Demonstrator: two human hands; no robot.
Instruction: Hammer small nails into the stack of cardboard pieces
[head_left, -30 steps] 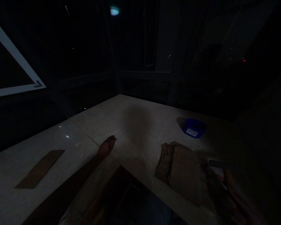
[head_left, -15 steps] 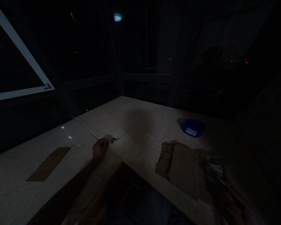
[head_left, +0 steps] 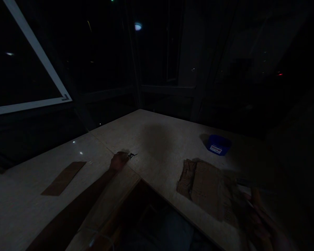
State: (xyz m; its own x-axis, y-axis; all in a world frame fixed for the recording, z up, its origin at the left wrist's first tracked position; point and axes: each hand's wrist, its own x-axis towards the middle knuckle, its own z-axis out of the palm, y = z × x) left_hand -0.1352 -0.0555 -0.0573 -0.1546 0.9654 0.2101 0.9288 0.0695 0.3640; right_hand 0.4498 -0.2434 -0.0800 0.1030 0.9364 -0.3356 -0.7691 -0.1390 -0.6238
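Observation:
In the dim head view, my left hand [head_left: 119, 161] rests on the worktop with its fingers drawn together. Right at its fingertips lies a small pile of thin dark nails or screws [head_left: 132, 155]; whether one is pinched between the fingers is too dark to see. At the lower right, my right hand [head_left: 259, 225] is closed around what looks like a hammer [head_left: 255, 197], with a light wooden handle and a greyish head. That hand is close beside the right edge of a flattened, torn cardboard piece [head_left: 206, 188], and deep shadow hides much of it.
A blue plastic tub [head_left: 219, 145] with a white label stands behind the cardboard. On the left lies a flat brown cardboard strip [head_left: 64, 178]. The pale worktop [head_left: 120, 130] has an inner corner edge near my body, and dark windows with a white frame [head_left: 39, 45] rise behind it.
The whole view has shifted slightly, so things appear a little farther right. My left hand's fingers have turned more downward beside the pile; my right hand keeps its hold on the tool.

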